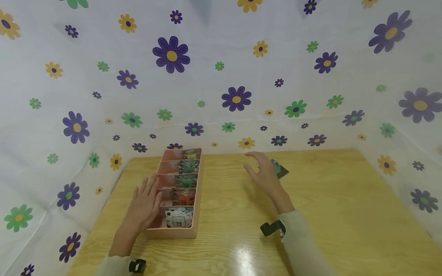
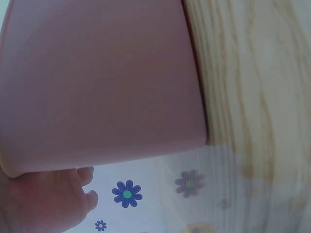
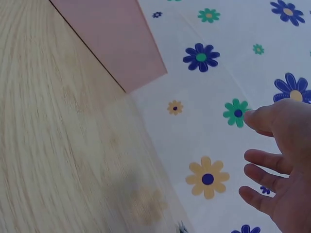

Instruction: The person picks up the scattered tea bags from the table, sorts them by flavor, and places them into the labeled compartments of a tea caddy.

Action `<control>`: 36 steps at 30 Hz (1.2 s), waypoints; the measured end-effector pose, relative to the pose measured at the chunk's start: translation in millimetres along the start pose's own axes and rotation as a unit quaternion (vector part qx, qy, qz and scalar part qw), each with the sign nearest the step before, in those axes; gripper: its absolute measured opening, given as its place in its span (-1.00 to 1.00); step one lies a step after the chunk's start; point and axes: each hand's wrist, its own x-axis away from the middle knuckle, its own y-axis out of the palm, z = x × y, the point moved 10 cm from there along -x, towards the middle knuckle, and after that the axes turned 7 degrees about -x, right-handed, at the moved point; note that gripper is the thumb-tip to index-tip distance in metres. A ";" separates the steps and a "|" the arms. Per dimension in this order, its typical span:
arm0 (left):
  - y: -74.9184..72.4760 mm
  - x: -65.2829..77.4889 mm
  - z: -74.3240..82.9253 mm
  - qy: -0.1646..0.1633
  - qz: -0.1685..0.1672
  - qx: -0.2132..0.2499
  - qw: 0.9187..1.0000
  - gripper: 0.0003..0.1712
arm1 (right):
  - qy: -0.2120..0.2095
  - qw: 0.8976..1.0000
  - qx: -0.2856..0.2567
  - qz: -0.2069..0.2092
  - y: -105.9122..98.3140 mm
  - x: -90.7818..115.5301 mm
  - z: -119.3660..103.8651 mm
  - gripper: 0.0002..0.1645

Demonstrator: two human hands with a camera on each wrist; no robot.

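Observation:
A pink divided box (image 1: 198, 199) stands on the table, a row of compartments running away from me. Each compartment holds small printed packets; the nearest ones are white packets (image 1: 178, 217), with a red packet (image 1: 183, 197) and green packets (image 1: 186, 181) behind. My left hand (image 1: 145, 203) rests along the box's left side, fingers extended over the rim. In the left wrist view the pink wall of the box (image 2: 102, 82) fills much of the picture. My right hand (image 1: 266, 174) hovers right of the box, fingers loosely bent, holding nothing. A dark green packet (image 1: 280, 168) lies partly hidden behind it.
The wooden table (image 1: 328, 199) reaches back to a white cloth wall (image 1: 214, 38) printed with purple, green and yellow flowers. More of this cloth hangs at the left and right. Black bands with camera mounts (image 1: 272, 229) are at both wrists.

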 end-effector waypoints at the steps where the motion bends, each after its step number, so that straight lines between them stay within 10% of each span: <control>1: -0.4 0.7 -0.6 -0.001 0.002 0.002 1.000 -0.31 | 0.001 1.000 0.003 0.005 -2.9 -0.1 1.6 -0.55; 14: 0.6 3.3 -2.6 -0.005 -0.004 -0.009 1.000 -0.31 | 0.062 0.996 0.036 0.058 -31.6 11.8 47.0 -0.56; 36: -1.0 0.8 -0.2 0.002 -0.003 -0.003 1.000 -0.32 | 0.219 0.973 0.065 0.013 -44.9 36.4 108.1 -0.46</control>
